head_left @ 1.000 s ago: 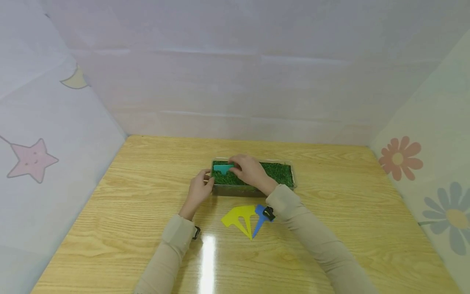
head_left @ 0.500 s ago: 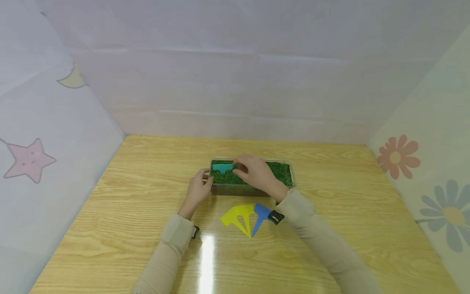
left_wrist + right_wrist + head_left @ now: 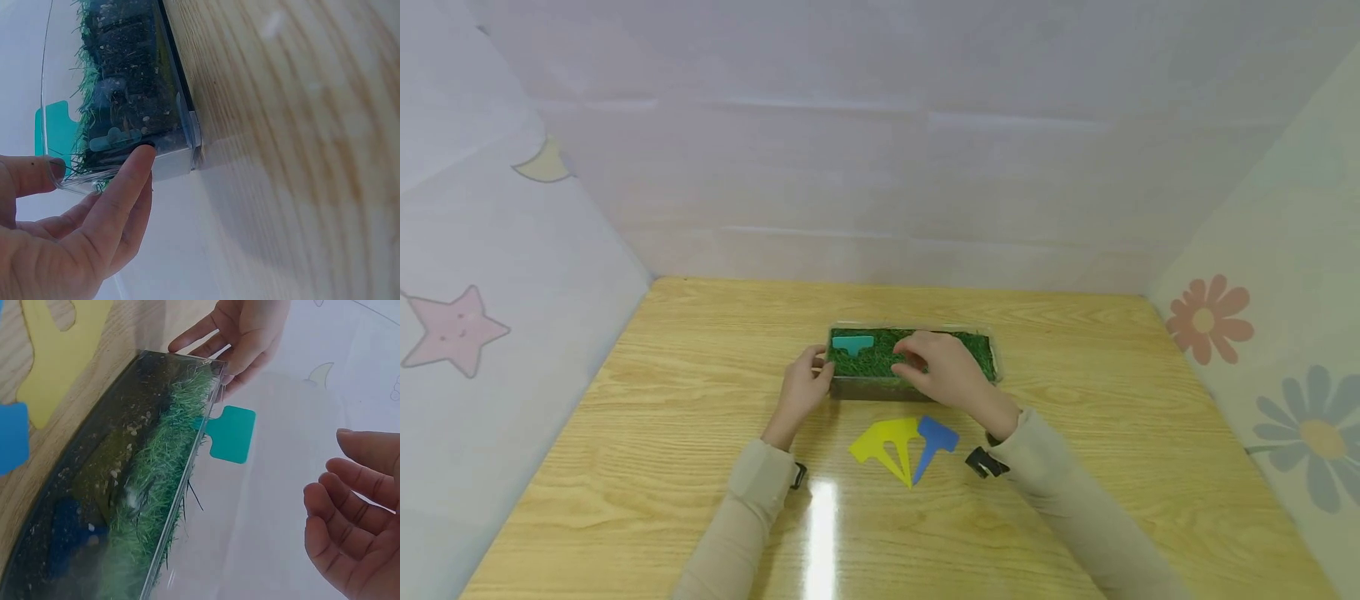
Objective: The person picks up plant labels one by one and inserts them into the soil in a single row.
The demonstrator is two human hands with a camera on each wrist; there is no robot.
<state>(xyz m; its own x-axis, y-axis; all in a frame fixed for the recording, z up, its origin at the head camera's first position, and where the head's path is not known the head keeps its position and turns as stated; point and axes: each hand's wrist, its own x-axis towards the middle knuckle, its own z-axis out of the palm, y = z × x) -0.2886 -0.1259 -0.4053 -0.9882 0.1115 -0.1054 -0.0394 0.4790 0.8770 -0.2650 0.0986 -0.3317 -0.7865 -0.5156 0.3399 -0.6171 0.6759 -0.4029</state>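
A clear plastic box filled with dark soil and green grass stands on the table. A teal T-shaped plant label stands upright in the grass near the left end. My left hand holds the box's left end, thumb at the rim and fingers against the outer wall in the left wrist view. Above the grass, right of the label, my right hand hovers with fingers loosely bent and nothing between them. The right wrist view shows a gap between this hand and the label.
In front of the box, yellow plant labels and a blue plant label lie flat on the wooden table, their points close together. Patterned sheets enclose the back and sides.
My right hand has let go of the teal label and moved right and toward me. The label stays upright in the grass. My left hand keeps its place at the box's end.
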